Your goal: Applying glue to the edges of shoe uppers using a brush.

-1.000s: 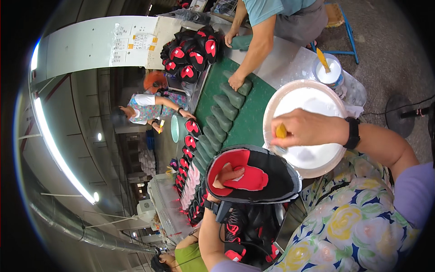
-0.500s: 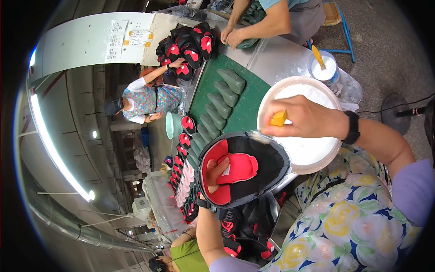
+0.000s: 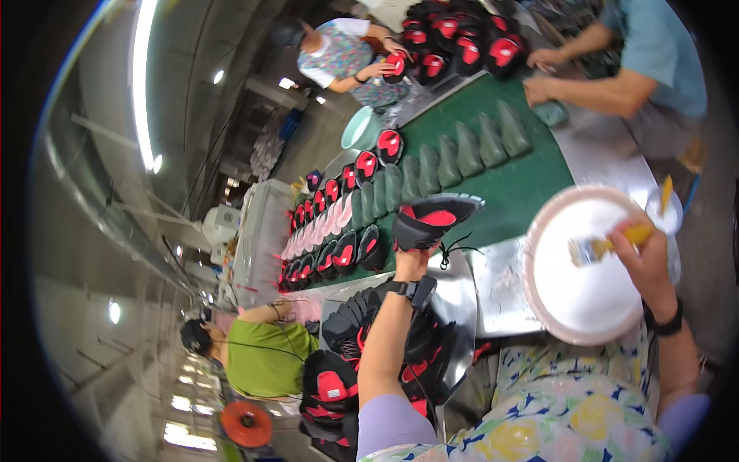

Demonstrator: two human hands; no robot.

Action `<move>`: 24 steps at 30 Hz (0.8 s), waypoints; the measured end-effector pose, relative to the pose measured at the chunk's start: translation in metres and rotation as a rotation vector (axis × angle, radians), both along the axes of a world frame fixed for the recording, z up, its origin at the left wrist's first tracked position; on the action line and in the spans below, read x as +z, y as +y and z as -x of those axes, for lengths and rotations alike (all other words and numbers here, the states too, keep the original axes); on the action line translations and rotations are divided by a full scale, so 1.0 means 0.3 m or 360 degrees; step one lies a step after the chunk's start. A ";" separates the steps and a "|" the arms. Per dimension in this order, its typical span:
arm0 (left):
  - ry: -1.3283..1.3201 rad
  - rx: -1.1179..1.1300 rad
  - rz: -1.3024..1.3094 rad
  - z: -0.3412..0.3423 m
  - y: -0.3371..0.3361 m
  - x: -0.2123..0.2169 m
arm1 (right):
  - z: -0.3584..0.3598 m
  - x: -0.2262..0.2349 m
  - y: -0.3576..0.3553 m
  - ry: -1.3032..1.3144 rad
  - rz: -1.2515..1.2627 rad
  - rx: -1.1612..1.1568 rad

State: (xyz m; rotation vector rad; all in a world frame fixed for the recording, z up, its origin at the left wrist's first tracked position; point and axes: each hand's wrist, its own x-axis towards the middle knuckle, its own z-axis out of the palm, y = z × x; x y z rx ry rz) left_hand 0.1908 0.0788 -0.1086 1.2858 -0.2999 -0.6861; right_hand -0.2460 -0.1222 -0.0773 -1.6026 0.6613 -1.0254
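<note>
My left hand [image 3: 410,262] holds a black and red shoe upper [image 3: 429,219] out over the green conveyor belt [image 3: 523,185], its laces hanging down. My right hand [image 3: 645,258] grips a yellow-handled brush [image 3: 608,244] whose bristles rest in a wide white bowl [image 3: 585,292] of white glue. A pile of black and red shoe uppers [image 3: 362,346] lies below my left forearm.
Rows of green shoe lasts [image 3: 462,150] and red-black uppers [image 3: 339,254] lie along the belt. A person in a light blue shirt [image 3: 639,61] works at the far side, another in a patterned top [image 3: 339,58] and one in green [image 3: 258,354] stand nearby. A small glue cup [image 3: 668,208] sits by the bowl.
My left hand has carried the shoe upper away from my body and out over the belt. My right hand has dipped the brush into the bowl. The view has swung.
</note>
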 end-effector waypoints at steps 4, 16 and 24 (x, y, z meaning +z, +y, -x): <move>0.0080 0.0493 0.0276 -0.336 0.213 -0.321 | -0.041 -0.006 0.035 0.0120 -0.0003 0.0104; -0.1472 0.0770 -0.1694 -0.778 0.301 -0.541 | -0.161 -0.065 0.015 0.0654 -0.0204 -0.0007; -0.1612 -0.0518 -0.2933 -0.847 0.413 -0.006 | -0.186 -0.105 -0.072 0.0655 -0.0038 0.0151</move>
